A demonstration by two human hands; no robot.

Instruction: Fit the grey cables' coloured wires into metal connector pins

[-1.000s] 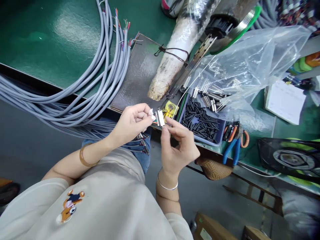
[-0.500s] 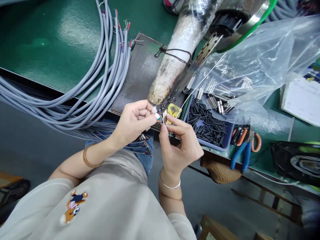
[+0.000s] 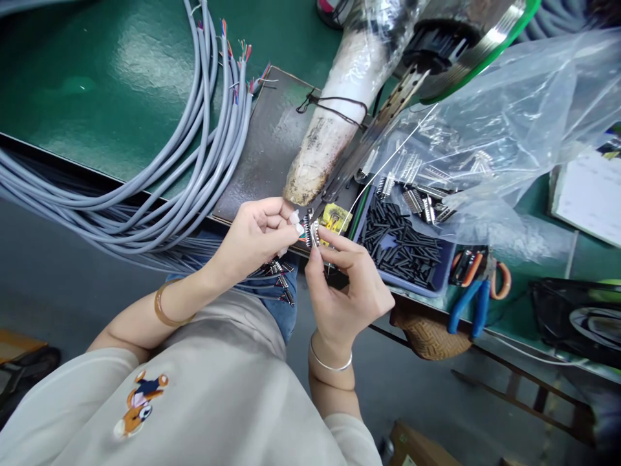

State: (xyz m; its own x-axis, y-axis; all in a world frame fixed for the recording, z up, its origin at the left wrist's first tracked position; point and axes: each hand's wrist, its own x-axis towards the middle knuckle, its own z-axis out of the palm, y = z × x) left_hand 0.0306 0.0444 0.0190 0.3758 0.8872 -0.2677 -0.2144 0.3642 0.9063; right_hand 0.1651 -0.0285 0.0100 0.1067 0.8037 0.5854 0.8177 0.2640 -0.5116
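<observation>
1. Connector (image 3: 312, 232): between the two hands, just off the near edge of the dark plate (image 3: 259, 139), below the tip of the white wrapped tool (image 3: 323, 139). Not touching the tool as far as I can tell.
2. Left hand (image 3: 257, 238): thumb and index closed, white covers on the tips, pinching coloured wires (image 3: 301, 236) at the connector's left side. Exact grip partly hidden.
3. Right hand (image 3: 350, 278): thumb and index closed on the connector's right side, towards its near end; other fingers curled loosely.
4. Key relation: connector's long axis runs roughly near-far, across the left-right line between hands. Pin row faces left, to the wires; metal side faces right. Both hands are equally close.
5. Right of the hands: yellow piece (image 3: 334, 218), then blue tray (image 3: 449, 266) of black tubes (image 3: 395, 244). Pliers (image 3: 470, 301) lie further right.
6. Left: grey cables (image 3: 213, 149), stripped ends far.
</observation>
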